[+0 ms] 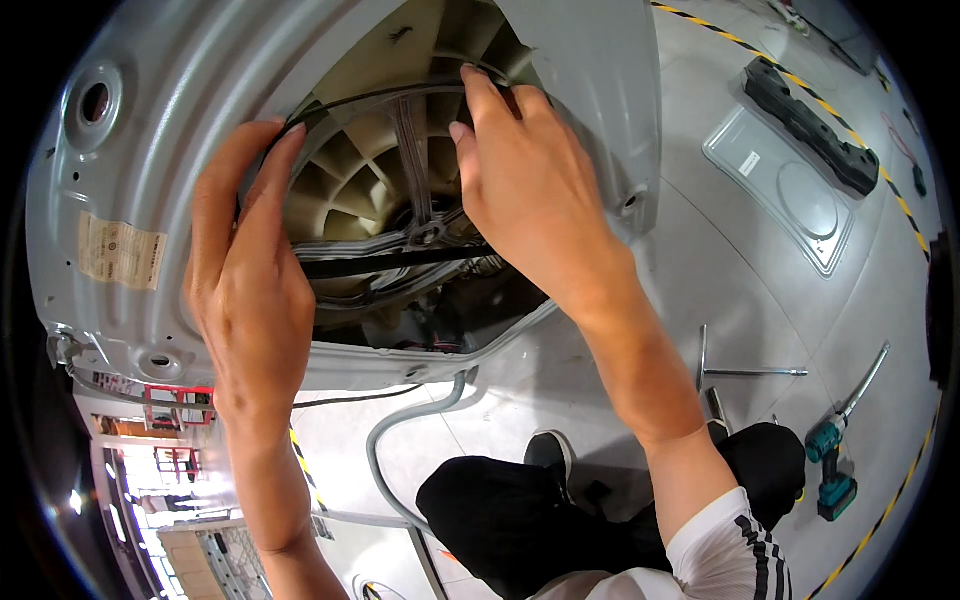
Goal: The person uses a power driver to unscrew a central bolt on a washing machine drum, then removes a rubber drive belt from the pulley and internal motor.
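Belt: the thin black rubber-looking belt (375,97) lies along the upper rim of the grey spoked metal pulley (408,160), inside the opening of the grey sheet-metal casing (590,60).
Belt's direction: its upper stretch bows upward, its length running from my left hand, up and across to my right.
Lower band: a flat black band (400,262) crosses below the pulley's hub, nearly level, its right end slightly higher; I cannot tell whether it joins the belt.
My left hand: the left hand (250,270) pinches the belt between thumb and forefinger at the pulley's left.
My right hand: the right hand (545,190) is curled, forefinger at the belt near the top, thumb apart below; I cannot tell whether it grips.
Floor, right: a teal-and-black cordless drill (828,445) lies near a silver T-shaped wrench (755,372).
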`<action>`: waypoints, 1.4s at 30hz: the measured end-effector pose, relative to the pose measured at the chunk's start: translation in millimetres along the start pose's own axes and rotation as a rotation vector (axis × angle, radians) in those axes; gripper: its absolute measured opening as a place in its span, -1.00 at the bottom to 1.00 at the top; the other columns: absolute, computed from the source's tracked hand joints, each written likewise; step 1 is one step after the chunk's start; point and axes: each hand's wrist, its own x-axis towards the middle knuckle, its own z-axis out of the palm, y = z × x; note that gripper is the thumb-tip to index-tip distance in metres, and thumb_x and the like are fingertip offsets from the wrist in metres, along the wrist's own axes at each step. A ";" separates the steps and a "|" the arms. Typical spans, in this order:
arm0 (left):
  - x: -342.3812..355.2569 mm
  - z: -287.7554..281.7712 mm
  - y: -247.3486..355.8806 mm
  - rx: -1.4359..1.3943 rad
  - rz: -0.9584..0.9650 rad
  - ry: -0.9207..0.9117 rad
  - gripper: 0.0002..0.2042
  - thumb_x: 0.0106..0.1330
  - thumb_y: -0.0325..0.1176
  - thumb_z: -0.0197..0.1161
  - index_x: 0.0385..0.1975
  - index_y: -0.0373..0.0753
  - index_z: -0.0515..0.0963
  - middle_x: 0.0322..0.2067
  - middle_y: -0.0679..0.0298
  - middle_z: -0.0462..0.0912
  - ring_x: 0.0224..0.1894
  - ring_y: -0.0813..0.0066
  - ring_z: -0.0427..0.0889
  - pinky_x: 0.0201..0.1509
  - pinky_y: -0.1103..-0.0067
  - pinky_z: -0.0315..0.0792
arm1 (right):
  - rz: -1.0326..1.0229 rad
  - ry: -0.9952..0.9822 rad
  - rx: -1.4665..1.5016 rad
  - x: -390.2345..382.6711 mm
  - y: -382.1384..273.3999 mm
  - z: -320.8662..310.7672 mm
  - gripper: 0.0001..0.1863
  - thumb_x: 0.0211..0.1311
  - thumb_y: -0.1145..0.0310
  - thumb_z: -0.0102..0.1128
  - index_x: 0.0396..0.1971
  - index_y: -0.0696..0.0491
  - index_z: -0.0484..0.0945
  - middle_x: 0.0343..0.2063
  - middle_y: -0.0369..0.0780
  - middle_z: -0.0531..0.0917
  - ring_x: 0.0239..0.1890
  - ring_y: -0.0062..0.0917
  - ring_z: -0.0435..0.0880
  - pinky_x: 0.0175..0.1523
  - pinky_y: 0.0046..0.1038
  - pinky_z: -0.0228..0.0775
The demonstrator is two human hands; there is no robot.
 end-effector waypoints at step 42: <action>-7.7 -2.9 -5.6 0.088 0.045 -0.025 -0.54 0.10 -0.77 -0.08 0.01 -0.30 0.48 0.05 0.18 0.43 0.13 0.29 0.41 0.19 0.47 0.31 | -0.222 0.289 0.121 -13.0 13.0 48.5 -0.55 -0.01 0.55 0.09 -0.04 0.37 0.38 0.05 0.07 0.40 0.10 -0.10 0.40 0.17 -0.22 0.26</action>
